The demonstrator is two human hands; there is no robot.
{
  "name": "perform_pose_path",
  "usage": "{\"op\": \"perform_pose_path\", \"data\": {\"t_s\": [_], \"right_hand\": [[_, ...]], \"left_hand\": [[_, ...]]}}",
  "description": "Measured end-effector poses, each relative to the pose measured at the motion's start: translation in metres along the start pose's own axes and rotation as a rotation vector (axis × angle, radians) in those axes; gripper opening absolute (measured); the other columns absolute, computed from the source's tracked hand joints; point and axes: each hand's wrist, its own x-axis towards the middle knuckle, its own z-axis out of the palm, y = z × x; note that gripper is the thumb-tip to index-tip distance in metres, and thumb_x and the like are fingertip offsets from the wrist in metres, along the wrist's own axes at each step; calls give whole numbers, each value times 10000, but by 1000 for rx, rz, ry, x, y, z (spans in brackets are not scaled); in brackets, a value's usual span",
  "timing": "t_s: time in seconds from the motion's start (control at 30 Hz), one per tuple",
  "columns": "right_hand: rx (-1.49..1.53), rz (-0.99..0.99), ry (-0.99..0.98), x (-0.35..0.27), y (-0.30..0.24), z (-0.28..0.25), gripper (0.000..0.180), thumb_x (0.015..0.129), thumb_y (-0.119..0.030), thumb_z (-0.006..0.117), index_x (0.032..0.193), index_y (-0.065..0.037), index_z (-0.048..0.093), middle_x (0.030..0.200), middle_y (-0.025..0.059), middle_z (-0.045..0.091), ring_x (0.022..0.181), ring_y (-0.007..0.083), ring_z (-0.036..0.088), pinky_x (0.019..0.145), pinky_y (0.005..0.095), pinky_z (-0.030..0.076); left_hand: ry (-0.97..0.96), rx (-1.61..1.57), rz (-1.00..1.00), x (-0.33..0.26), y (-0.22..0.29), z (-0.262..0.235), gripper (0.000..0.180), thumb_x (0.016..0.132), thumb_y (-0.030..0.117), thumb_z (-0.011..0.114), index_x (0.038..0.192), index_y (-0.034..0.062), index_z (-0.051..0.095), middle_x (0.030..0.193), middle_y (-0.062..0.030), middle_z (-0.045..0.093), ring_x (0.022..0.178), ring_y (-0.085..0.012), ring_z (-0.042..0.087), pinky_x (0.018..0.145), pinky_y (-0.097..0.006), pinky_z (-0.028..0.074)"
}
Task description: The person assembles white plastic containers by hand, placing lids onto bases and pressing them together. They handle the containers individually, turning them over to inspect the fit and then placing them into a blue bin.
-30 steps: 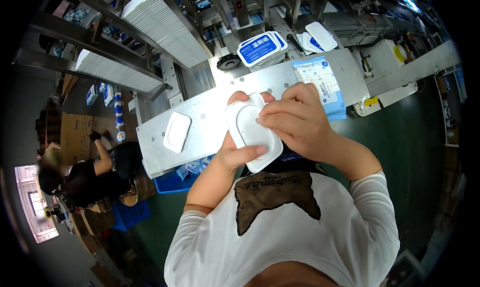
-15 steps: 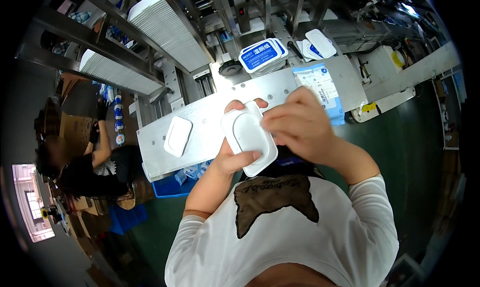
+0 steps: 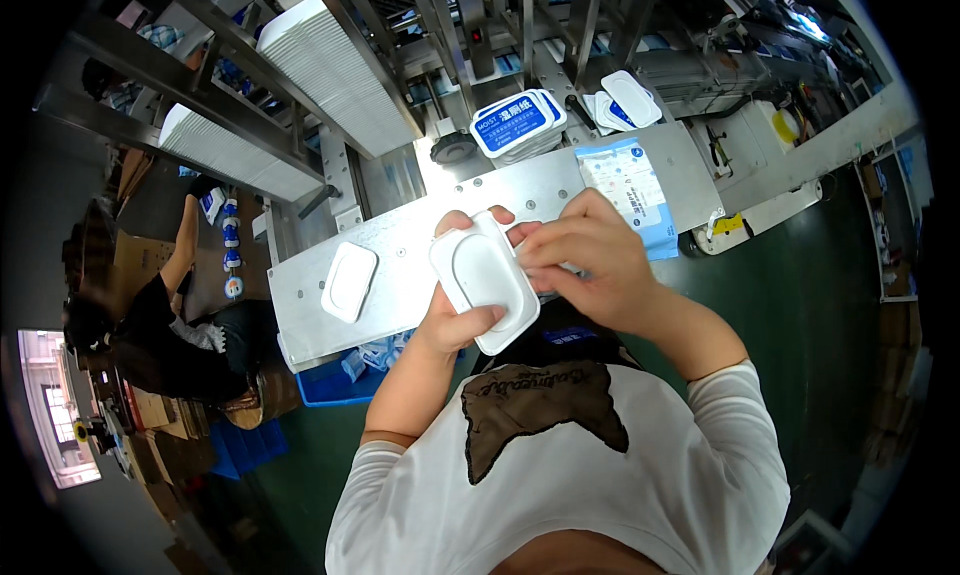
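White moulded lid (image 3: 487, 280) sits mid-frame over the near edge of the bench plate, recessed face up, tilted. Left hand (image 3: 445, 320) is closed around it: thumb flat in the recess, fingertips over the far edge. Right hand (image 3: 598, 260) has fingers curled nearly together at the lid's right edge; can't tell if they pinch the rim or just touch it. For clean edge work I'd brace the rim from behind, thumb pressure light so the thin-looking panel doesn't bow, and work with fingertips, not nails. Shape: rounded rectangle, raised rim, oval recess, smooth semi-matt plastic. Outward: second white lid (image 3: 349, 282) lies on the bolted bare-metal bench plate (image 3: 405, 285); glossy soft blue-white pouch (image 3: 628, 197) lies at right; blue-labelled lid stack (image 3: 518, 125) stands beyond; ribbed-looking white stacks (image 3: 335, 80) rise between steel rails.
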Motion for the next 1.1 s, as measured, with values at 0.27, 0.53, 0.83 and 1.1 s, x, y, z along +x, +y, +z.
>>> {"op": "perform_pose_path", "data": {"t_s": [0.27,0.53,0.83,1.1], "right_hand": [[-182,-149,66,3,9,7,232,634,-70,756,845,-116,672,917,-37,665,759,211,504,672,330,414],[-192,-101,83,1,-2,-7,246,624,3,768,837,-88,684,898,-1,697,735,203,472,665,296,405],[-129,-155,20,9,-10,5,305,618,0,774,896,-96,692,901,-23,695,771,207,504,685,301,427],[-171,-94,8,8,-1,-1,264,599,0,770,838,-89,699,877,-5,699,736,193,471,653,284,408]], "left_hand": [[73,-8,-112,-8,2,7,849,552,-30,548,1302,261,279,1348,-127,345,1233,-347,439,952,-439,475],[8,-192,-61,-11,-2,7,862,560,-63,522,1329,257,300,1348,-132,352,1308,-409,364,893,-571,533],[96,-79,-117,-12,3,5,866,557,-49,538,1329,250,282,1363,-123,367,1303,-332,394,971,-449,482],[16,-187,-155,-13,6,7,855,556,-48,543,1312,263,293,1352,-127,360,1239,-393,437,900,-519,528]]}}
